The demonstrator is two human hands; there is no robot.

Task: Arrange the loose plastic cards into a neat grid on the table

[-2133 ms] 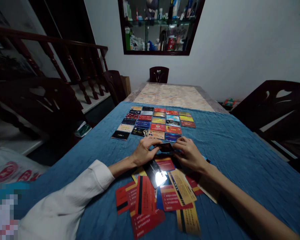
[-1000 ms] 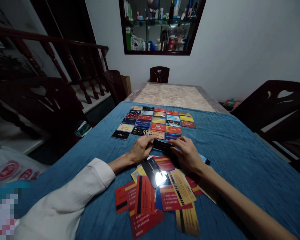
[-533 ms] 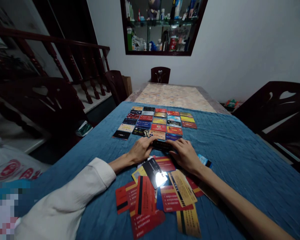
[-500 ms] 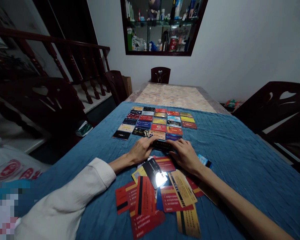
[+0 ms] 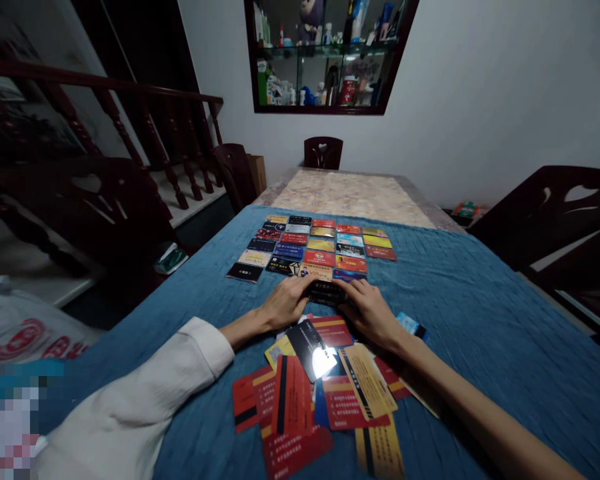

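Note:
My left hand [image 5: 283,304] and my right hand [image 5: 369,308] meet over a dark card [image 5: 326,292], each pinching one end of it, just above the blue cloth [image 5: 470,313]. The card sits right at the near edge of a neat grid of laid-out cards [image 5: 314,247]. Below my hands lies a loose pile of overlapping cards [image 5: 320,387], red, yellow and black, one of them glaring with reflected light. A light blue card [image 5: 411,325] lies beside my right wrist. My left arm wears a white sleeve [image 5: 145,407]; my right forearm is bare.
Dark wooden chairs stand left [image 5: 90,207], right [image 5: 560,220] and at the far end [image 5: 323,152]. Beyond the cloth shows a bare patterned tabletop [image 5: 350,193]. A wall niche with bottles [image 5: 325,57] hangs behind. A stair railing [image 5: 130,120] and a white bag [image 5: 20,327] are at left.
Both hands have carried the dark card forward and lowered it towards the cloth, up to the near row of the grid. The camera has shifted slightly.

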